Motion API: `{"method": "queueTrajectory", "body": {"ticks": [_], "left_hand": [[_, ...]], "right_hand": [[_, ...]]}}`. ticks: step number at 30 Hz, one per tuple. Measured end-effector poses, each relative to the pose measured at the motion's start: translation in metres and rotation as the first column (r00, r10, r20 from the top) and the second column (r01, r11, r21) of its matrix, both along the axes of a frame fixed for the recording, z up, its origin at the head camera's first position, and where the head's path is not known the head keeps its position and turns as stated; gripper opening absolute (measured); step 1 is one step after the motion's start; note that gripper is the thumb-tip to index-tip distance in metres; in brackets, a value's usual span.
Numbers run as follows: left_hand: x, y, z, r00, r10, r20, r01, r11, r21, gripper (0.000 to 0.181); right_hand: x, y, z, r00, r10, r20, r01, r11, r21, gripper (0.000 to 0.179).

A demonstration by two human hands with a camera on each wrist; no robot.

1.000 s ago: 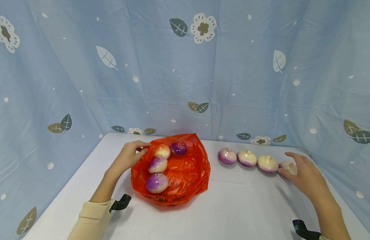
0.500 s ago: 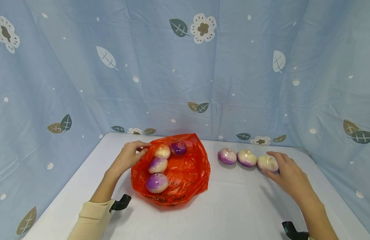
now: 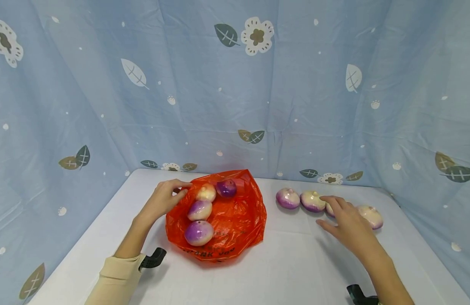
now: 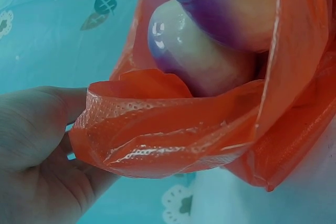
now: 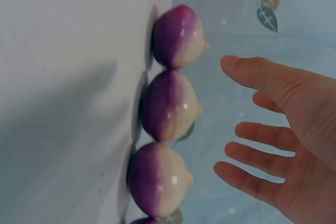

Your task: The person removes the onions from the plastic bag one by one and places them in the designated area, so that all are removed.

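A red plastic bag lies spread on the table with its mouth up. Several glossy purple-and-white bulbs, like onions or turnips, rest in it, such as the nearest bulb. At its left rim my left hand pinches the plastic between thumb and fingers. More bulbs stand in a row to the bag's right, from a leftmost bulb to a rightmost bulb. Over this row hovers my right hand, fingers spread and holding nothing; it partly covers one bulb. In the right wrist view, the hand is apart from the bulbs.
The white table reaches back to a blue curtain printed with leaves and flowers, which also hangs along both sides. A black wrist mount juts out from the left sleeve, and another black mount from the right wrist.
My right hand has moved left along the row, from the rightmost bulb toward the middle, uncovering the rightmost one. My left hand and the bag have stayed in place.
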State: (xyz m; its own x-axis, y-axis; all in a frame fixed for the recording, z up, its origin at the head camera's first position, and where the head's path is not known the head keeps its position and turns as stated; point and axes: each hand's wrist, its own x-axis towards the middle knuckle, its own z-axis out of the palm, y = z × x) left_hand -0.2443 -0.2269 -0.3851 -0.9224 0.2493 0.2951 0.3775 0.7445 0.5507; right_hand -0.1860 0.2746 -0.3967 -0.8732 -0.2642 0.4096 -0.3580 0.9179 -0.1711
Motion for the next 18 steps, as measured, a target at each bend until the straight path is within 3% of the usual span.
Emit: {"method": "queueTrajectory", "body": {"ticks": [10, 18], "left_hand": [[0.000, -0.001, -0.001, 1.000, 0.004, -0.003, -0.004, 1.000, -0.001, 0.027], [-0.002, -0.003, 0.001, 1.000, 0.004, -0.006, -0.004, 1.000, -0.002, 0.026]], "right_hand": [[0.000, -0.025, -0.011, 0.998, 0.050, 0.030, -0.050, 0.999, 0.001, 0.061], [-0.004, -0.048, -0.007, 0.993, 0.115, 0.025, -0.115, 0.993, -0.010, 0.063]]}}
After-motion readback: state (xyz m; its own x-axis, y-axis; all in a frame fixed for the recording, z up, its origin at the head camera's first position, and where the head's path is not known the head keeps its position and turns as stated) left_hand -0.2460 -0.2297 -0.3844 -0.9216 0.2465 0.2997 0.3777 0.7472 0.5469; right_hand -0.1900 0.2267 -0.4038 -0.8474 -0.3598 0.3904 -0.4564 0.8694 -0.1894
